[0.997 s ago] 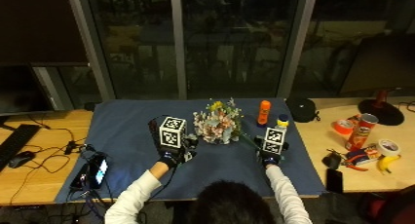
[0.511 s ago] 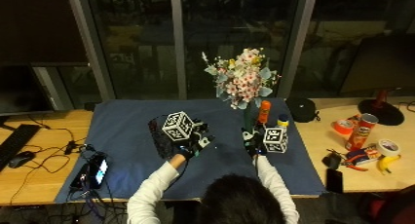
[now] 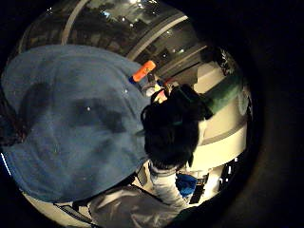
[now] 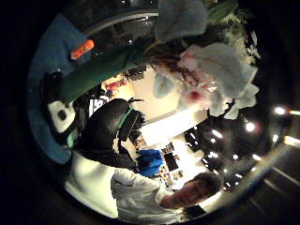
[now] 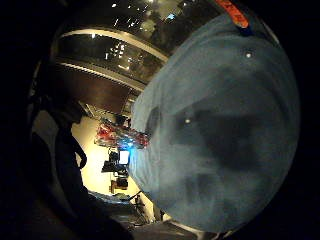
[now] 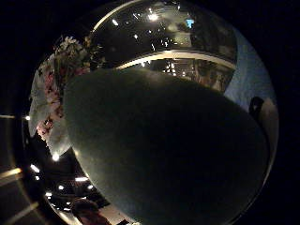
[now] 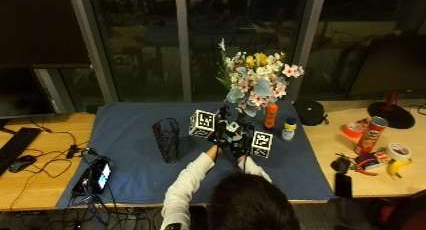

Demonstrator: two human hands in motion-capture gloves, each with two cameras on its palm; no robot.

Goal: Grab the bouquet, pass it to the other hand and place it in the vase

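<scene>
Bouquet (image 7: 258, 82) upright above blue cloth (image 7: 133, 140) on counter (image 7: 40, 155), both hands together at its stems: left hand (image 7: 219, 132), right hand (image 7: 249, 142); which one grips, cannot tell here. Dark vase (image 7: 167, 140) stands apart, left of hands. Pringles can (image 7: 369, 135) far right. Left thumb-side palm view: green stem wrap (image 4: 101, 68), pale blooms close. Right thumb-side palm view: wrap (image 6: 164, 150) fills frame, close to palm; finger curl unseen.
</scene>
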